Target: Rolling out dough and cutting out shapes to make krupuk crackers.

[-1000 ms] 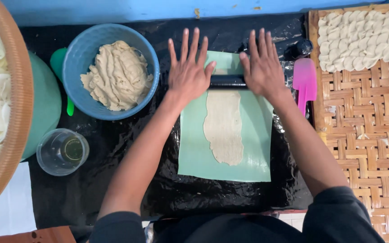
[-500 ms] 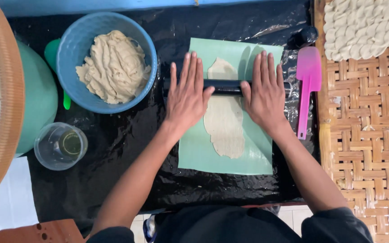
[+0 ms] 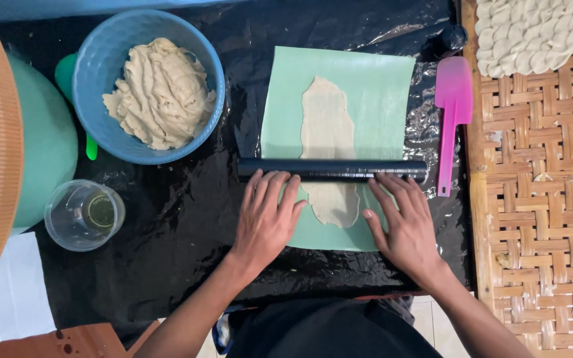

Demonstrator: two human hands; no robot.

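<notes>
**Rolling dough flat with a black pin**

Pressing down with both palms open, nothing clenched: left hand [image 3: 264, 222] and right hand [image 3: 402, 225] lay flat fingers on the black rolling pin [image 3: 331, 170]. It lies across the dough strip [image 3: 327, 149] on a green sheet [image 3: 379, 93] mid-table. Pink spatula [image 3: 451, 113] sits just right of the sheet; blue dough bowl [image 3: 94, 99] at the far left.
</notes>
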